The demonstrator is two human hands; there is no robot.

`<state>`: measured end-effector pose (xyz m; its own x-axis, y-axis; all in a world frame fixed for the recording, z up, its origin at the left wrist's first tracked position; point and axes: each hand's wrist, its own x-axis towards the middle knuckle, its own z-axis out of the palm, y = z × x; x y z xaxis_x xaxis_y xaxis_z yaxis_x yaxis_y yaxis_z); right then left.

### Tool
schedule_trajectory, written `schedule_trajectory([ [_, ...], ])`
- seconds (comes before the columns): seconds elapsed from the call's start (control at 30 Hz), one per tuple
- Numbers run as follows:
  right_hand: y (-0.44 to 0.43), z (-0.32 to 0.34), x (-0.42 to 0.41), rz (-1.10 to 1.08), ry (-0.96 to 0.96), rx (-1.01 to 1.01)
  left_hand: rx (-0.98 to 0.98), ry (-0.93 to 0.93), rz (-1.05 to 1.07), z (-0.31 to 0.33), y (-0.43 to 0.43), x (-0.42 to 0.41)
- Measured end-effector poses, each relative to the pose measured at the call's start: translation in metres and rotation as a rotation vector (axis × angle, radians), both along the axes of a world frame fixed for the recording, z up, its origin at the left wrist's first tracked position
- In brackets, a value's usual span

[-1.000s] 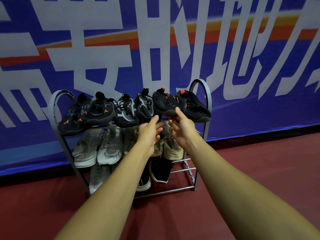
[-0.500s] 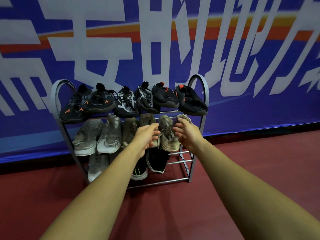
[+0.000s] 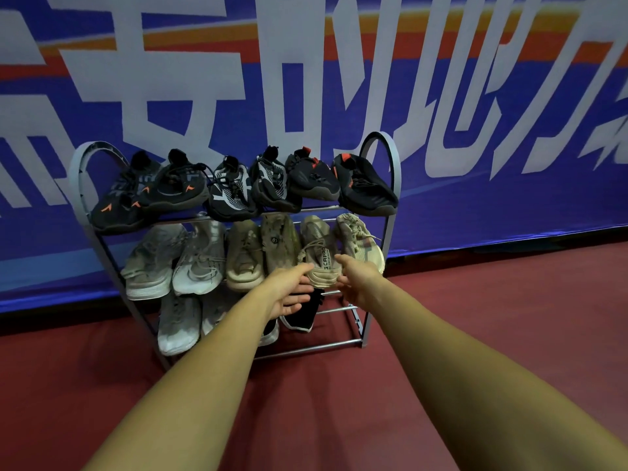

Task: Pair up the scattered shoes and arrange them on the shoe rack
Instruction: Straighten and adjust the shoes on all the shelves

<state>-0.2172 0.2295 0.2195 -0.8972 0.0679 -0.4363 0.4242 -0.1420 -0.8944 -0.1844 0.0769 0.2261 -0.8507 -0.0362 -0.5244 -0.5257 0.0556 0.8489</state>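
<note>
Both forearms reach forward over the red floor (image 3: 492,317). The left hand (image 3: 289,294) is open, its fingers straight and loosely spread, holding nothing. The right hand (image 3: 362,283) is also relaxed and open, palm turned toward the left hand, with nothing in its grip.

Between the two hands sits the toe of a beige shoe (image 3: 319,260), with "CAPRO" printed along its side. The right thumb lies close against it, but I cannot tell whether they touch. Its mate (image 3: 360,239) stands just beyond the right hand. Just beyond the left hand are two tan shoes (image 3: 261,253), and further left two grey-white ones (image 3: 176,263).

Below the left hand, a black shoe (image 3: 304,316) lies on the lowest tier of the rack (image 3: 390,158), with pale shoes (image 3: 178,321) to its left.

Above both hands, the top tier carries six dark shoes (image 3: 238,188). Some have orange marks and some have red tabs.

Farthest off hangs a blue banner (image 3: 475,113) with large white Chinese characters, cropped by the frame.
</note>
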Motion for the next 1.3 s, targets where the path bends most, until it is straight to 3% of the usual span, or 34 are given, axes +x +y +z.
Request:
schedule_trajectory([
  [0.33,-0.005,-0.023,-0.023,0.067,-0.077,0.25,0.112,-0.07,0.09,-0.021,0.018,-0.019],
  [0.6,-0.014,-0.023,-0.023,0.106,-0.097,0.184,0.22,-0.082,0.214,-0.023,0.034,-0.025],
  [0.9,-0.007,0.001,-0.003,0.113,-0.117,0.059,0.196,-0.041,0.225,-0.016,0.032,-0.025],
  [1.3,-0.008,0.027,0.017,0.103,0.069,-0.041,0.223,-0.007,0.149,0.022,0.017,0.003],
])
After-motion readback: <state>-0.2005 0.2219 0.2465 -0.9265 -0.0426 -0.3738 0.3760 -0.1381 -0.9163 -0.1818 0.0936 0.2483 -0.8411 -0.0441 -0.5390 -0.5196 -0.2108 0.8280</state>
